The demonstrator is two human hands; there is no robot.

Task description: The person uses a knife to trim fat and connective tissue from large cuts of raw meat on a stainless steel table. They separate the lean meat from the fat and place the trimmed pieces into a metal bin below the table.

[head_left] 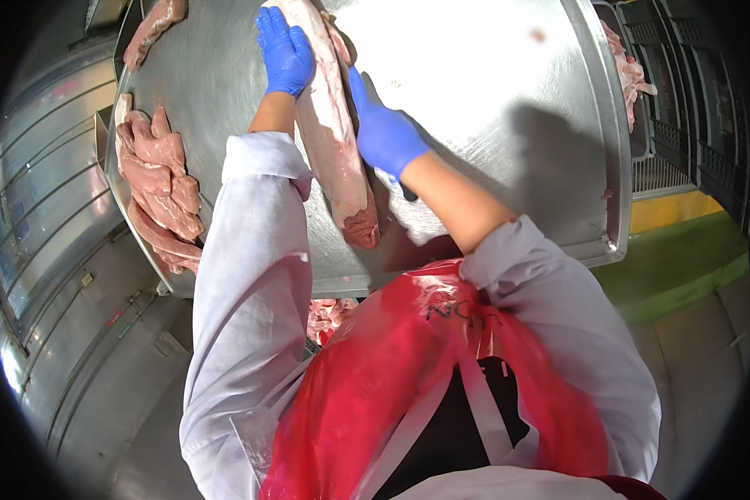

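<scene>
A long, pale, fat-covered strip of meat [332, 142] lies lengthwise on the metal work table, its darker red end [362, 227] toward me. My left hand [285, 57], in a blue glove, rests against the strip's left side with the fingers stretched out, holding nothing. On the other side, my right hand [387, 136], also gloved in blue, is closed round what appears to be a knife, the index finger pointing forward along the meat. Only the dark handle end [408, 193] shows below the palm; the blade cannot be made out.
Trimmed meat pieces [160, 171] lie along the table's left edge, with another piece [152, 32] farther up. The metal table [483, 167] has a raised right rim. Beyond it are dark crates [683, 100] and more meat [629, 75]. Meat scraps [329, 317] show below the near edge.
</scene>
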